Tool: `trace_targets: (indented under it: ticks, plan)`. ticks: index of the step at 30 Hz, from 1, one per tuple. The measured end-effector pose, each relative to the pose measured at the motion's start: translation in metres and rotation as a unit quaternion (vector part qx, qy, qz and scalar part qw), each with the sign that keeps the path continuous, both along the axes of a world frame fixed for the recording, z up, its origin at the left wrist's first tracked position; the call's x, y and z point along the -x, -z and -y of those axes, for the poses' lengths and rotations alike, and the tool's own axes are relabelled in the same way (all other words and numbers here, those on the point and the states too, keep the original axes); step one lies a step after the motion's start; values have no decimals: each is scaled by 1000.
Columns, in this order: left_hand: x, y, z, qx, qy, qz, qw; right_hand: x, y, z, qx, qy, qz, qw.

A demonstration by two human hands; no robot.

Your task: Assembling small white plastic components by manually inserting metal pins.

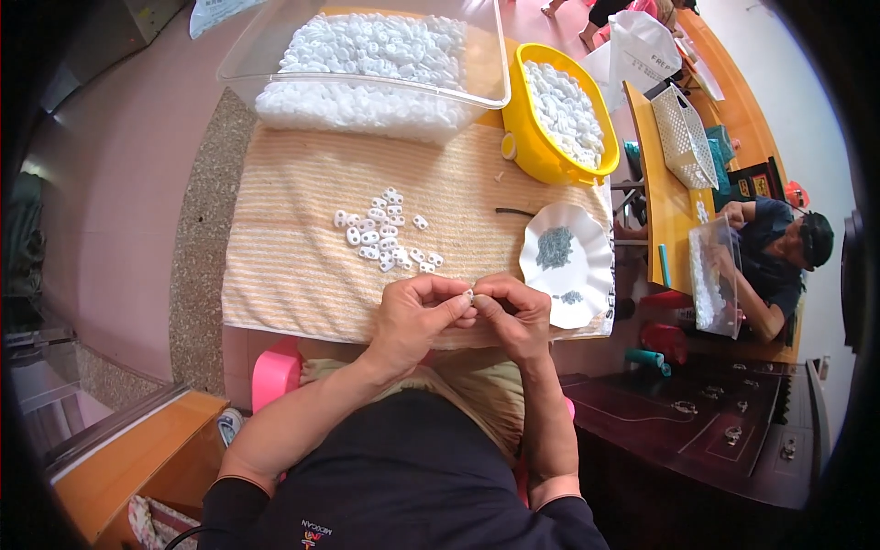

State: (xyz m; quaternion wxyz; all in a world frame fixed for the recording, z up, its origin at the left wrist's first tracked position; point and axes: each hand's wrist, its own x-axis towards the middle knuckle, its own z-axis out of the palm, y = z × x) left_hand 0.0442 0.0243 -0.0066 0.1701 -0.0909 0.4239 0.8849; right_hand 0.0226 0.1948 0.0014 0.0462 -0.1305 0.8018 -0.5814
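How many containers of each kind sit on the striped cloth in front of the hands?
Clear plastic bin of white pieces: 1
Yellow plastic tub of white pieces: 1
White scalloped plate with small dark parts: 1
Total: 3

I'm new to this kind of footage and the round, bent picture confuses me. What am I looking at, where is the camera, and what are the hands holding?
There is no machine here. A person wears a wide fisheye camera on the head, looking down, which is why straight edges curve near the rim. The two bare forearms rising from the bottom are the wearer's own.

The left hand and right hand meet over the lap, and their fingers pinch one small white plastic piece between them.

In front lies a striped beige towel carrying a loose cluster of the same white pieces. Behind it stand a clear plastic bin and a yellow tub, both full of white pieces. A white scalloped plate on the right holds small grey-green parts.

At the right edge, another person works at a separate table.
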Motion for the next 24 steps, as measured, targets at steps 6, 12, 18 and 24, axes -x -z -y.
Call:
trace_targets:
  ticks: [6, 12, 18, 24]
  plan:
    - [0, -2, -1, -21, 2, 8, 1000, -3, 2, -3, 36, 21, 47, 998]
    - [1, -4, 0, -35, 6, 19, 999, -4, 8, -7, 77, 31, 100, 991]
    - [1, -5, 2, -40, 10, 23, 999, -4, 6, -2, 86, 93, 138, 982]
    - [2, -5, 3, -43, 12, 31, 999, -4, 4, -3, 71, 106, 141, 982]
